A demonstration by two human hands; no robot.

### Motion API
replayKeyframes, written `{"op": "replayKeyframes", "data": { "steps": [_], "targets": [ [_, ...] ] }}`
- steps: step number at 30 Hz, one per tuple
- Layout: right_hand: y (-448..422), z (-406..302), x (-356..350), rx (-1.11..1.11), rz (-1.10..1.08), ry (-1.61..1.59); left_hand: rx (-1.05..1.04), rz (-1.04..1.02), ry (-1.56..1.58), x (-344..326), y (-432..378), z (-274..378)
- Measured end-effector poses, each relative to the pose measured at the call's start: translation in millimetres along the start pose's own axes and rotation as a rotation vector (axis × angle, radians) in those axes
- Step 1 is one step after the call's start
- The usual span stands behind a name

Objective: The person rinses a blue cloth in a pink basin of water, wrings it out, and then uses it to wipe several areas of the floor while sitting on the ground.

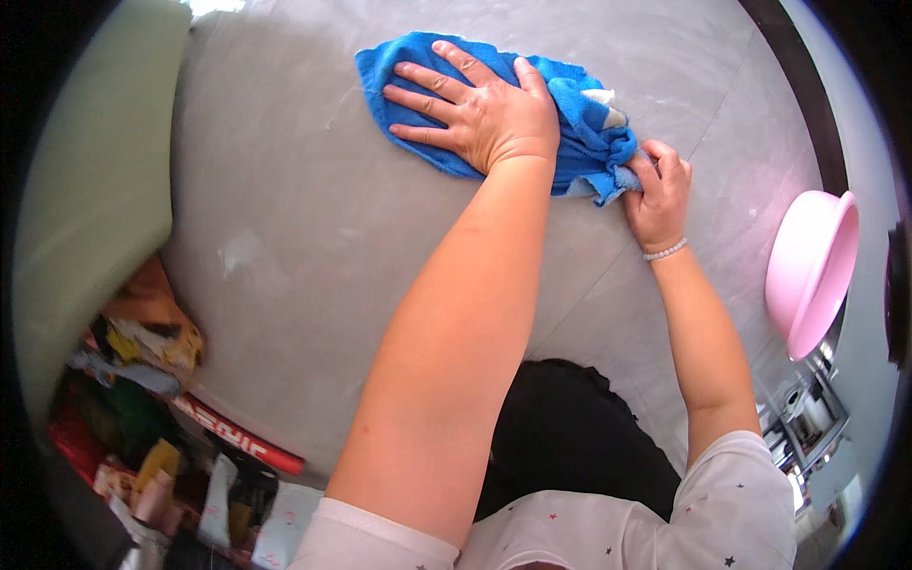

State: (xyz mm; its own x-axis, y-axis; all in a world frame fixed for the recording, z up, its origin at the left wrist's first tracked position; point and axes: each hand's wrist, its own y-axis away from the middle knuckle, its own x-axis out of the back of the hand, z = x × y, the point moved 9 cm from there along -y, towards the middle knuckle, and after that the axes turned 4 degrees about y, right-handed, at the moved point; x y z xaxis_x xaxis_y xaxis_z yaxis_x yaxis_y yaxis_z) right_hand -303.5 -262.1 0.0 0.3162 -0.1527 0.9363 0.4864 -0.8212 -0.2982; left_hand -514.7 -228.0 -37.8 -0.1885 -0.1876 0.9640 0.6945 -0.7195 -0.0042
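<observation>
A blue cloth [442, 153] with pale frayed edges is spread on the grey tiled floor [285, 235]. My left hand [491, 117] lies flat on top of it, palm down, with the fingers apart. At the cloth's right end the fabric is twisted and bunched. My right hand [659, 196], with a beaded bracelet [665, 251] at the wrist, grips that bunched end. Small white patches of fabric show near the bunch. The palm of my left hand is hidden.
To the right is a pink plastic basin [791, 263] beside a dark baseboard [812, 92]. A pale green surface [107, 157] stands at the left. Below it are assorted bags and packages [149, 484] and a red strip with lettering [242, 438]. A metal rack [812, 420] is at lower right.
</observation>
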Motion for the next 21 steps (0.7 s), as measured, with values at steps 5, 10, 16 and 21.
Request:
{"op": "replayKeyframes", "data": {
  "steps": [5, 10, 16, 21],
  "targets": [
    [-35, 77, -8, -0.158, 0.073, 0.072, 0.094, -0.019, -0.038, -30, -19, 66],
    [-18, 102, -8, -0.218, 0.057, 0.016, 0.158, -0.031, -0.036, -43, 10, 74],
    [-6, 88, -6, -0.226, 0.084, -0.021, 0.12, 0.056, -0.113, -34, 25, 65],
    [-2, 83, -16, -0.236, 0.056, -0.028, 0.173, 0.021, -0.14, -35, 27, 55]
  ]
}}
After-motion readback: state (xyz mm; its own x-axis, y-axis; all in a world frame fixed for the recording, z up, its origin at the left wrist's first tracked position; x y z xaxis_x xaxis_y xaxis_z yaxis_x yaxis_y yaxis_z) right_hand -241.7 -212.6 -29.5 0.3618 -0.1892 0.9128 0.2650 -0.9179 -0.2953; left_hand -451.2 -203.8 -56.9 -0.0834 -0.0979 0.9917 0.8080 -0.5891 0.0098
